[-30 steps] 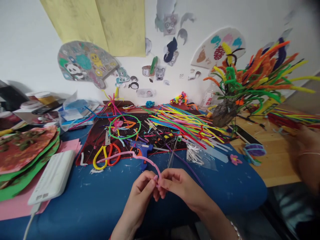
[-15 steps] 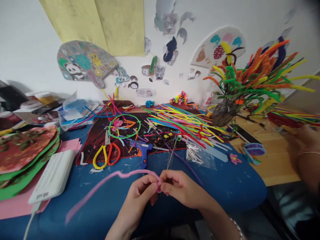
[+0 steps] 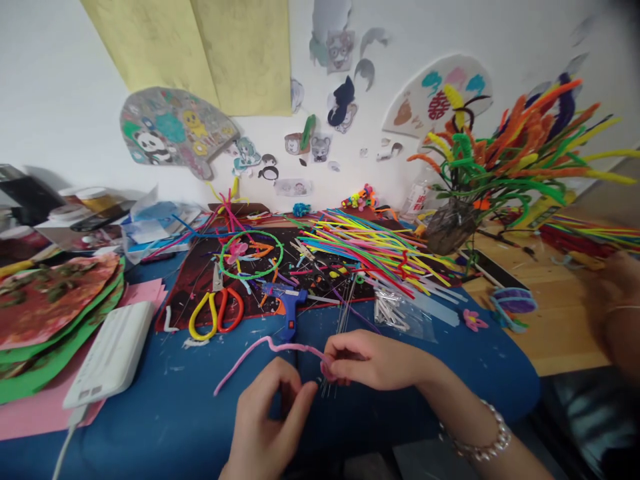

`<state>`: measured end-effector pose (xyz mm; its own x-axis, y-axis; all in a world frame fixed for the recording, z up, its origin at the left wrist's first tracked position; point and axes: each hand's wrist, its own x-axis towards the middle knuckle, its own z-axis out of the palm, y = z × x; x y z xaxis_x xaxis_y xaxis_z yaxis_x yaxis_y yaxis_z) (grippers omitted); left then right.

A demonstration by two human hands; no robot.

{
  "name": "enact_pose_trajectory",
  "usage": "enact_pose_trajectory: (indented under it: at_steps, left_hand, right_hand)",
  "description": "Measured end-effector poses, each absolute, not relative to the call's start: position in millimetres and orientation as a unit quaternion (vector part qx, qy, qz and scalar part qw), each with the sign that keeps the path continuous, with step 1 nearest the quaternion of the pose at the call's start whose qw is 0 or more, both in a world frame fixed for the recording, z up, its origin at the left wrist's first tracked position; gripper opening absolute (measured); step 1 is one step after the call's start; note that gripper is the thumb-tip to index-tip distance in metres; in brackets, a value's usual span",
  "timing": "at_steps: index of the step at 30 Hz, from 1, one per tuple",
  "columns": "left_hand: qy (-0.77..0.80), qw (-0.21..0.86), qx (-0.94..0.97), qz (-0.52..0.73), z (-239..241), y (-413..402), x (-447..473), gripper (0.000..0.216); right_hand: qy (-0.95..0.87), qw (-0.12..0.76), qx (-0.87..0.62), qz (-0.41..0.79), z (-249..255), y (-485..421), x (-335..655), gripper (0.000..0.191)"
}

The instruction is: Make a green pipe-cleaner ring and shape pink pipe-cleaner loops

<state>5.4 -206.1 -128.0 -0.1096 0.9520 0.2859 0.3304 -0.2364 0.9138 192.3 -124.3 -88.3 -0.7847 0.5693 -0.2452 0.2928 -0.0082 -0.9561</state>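
A pink pipe cleaner (image 3: 250,348) has its coiled end pinched between the thumb and fingers of my right hand (image 3: 373,360). Its long tail arcs leftward over the blue table. Just below that tail, my left hand (image 3: 273,417) is off the pipe cleaner, its fingers bent and its thumb apart, with nothing visible in it. Thin metal wires (image 3: 343,320) lie under my right hand. Beyond my hands are a blue glue gun (image 3: 289,310) and scissors (image 3: 216,312) with a yellow and a red handle.
A heap of coloured pipe cleaners (image 3: 370,243) covers the dark mat, beside a green ring (image 3: 281,257). A white power bank (image 3: 113,353) lies at left. A vase of pipe-cleaner flowers (image 3: 453,227) stands at right, near another person's blurred hand (image 3: 620,287).
My left hand has let go of the pink pipe cleaner and moved down, its thumb parting from the fingers. The right hand keeps its pinch, and the tail has swung in closer.
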Motion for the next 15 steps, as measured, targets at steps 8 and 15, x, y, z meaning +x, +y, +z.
enact_pose_trajectory:
  at_steps: [8, 15]
  left_hand:
    - [0.477, 0.224, 0.748, 0.404, -115, -191, -7, 0.025]
    - [0.554, 0.366, 0.632, 0.398, -116, -184, -31, 0.025]
  right_hand:
    - [-0.781, 0.033, -0.232, 0.579, -67, -110, 188, 0.011]
    - [-0.795, 0.042, -0.39, 0.463, -79, -94, 156, 0.033]
